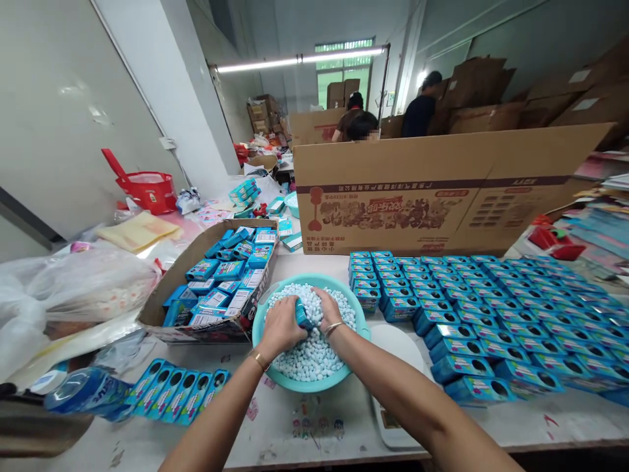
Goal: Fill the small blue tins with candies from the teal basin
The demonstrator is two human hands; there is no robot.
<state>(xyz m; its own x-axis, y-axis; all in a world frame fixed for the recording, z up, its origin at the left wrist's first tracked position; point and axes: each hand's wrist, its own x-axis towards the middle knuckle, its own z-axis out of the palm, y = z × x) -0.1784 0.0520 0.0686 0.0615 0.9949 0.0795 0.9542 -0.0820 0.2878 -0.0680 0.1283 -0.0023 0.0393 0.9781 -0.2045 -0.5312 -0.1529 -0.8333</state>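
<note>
We are holding a small blue box [303, 316] with our left hand [281, 326], grip closed on it, while our right hand [328, 308], fingers curled loosely over it, is scooping pellets [314, 357] in the basin [344, 380]; keeping its mouth low looks best.

Both hands are sitting low in the teal basin [361, 328], and room is getting tight. On the left, the open carton [162, 298] of blue boxes is pressing against the basin rim, blocking any sideways pass. On the right, rows of blue boxes [491, 314] are crowding the table [565, 419] well out to the edge. Behind, the tall cardboard wall [442, 196] is closing off the far side. A row of flat blue packs [177, 393] is lying near left. Bare table is showing only along the near edge, under the forearms.
</note>
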